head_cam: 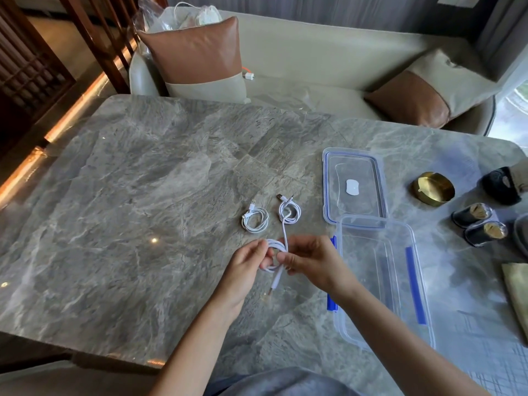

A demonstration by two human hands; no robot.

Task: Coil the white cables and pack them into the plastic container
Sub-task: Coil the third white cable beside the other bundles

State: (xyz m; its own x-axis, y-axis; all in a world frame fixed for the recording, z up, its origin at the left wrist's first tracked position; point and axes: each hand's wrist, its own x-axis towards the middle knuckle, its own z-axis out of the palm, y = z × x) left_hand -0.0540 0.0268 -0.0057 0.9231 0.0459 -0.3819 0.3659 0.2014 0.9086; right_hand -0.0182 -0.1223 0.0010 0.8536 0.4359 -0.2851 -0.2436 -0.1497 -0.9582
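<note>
A white cable point(276, 247) is partly looped between my hands just above the grey marble table point(128, 195). My left hand point(247, 262) pinches the loop's left side and my right hand point(307, 260) grips its right side. One plug end hangs down below the loop; a strand runs up to a coiled bundle point(290, 212) lying on the table. Another coiled white cable point(255, 220) rests to the left of that bundle. The clear plastic container point(380, 281) with blue clips stands open and empty to the right of my hands.
The container's lid point(354, 184) lies flat behind the container. At the right sit a brass dish point(433, 188), a black object point(501, 184) and two dark cylinders point(480, 224). A sofa with brown cushions point(197, 55) lines the far side.
</note>
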